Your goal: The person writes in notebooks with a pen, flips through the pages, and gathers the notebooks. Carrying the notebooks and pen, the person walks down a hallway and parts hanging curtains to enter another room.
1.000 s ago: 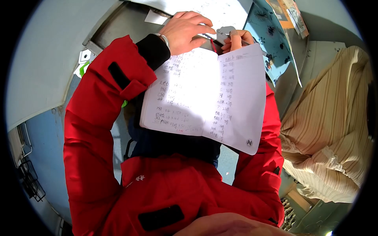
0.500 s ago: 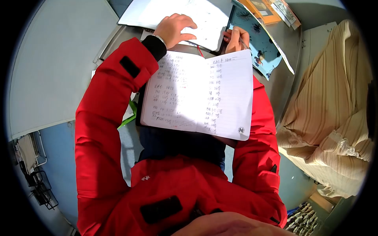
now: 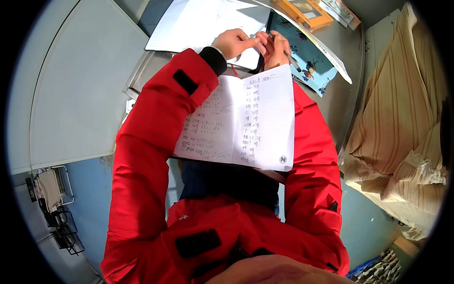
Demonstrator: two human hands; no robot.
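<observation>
Across the table (image 3: 352, 53), one open book (image 3: 189, 29) lies flat, with a patterned blue folder (image 3: 305, 49) to its right and one orange frame (image 3: 306, 14) beyond that. Nearer the body, one open notebook (image 3: 265, 123) sits above the lap, both pages bearing handwriting and one red ribbon (image 3: 234, 71) showing at its top edge. The left sleeve (image 3: 156, 104) lies over the upper part of the notebook's left page and hides some lines; the two hands cover the near right corner of the book. One striped cloth (image 3: 390, 123) hangs at the right, and a black rack (image 3: 61, 222) stands far to the left. The right hand (image 3: 278, 51) has its fingers closed on one pen (image 3: 294, 63), which slants over the folder. The left hand (image 3: 231, 43) is half curled, its thumb stretched to the right hand's fingers; whether it grips anything, I cannot tell. Half a second ago it was at the book's near edge, well apart from the right hand, and the sleeve covered less of the page.
</observation>
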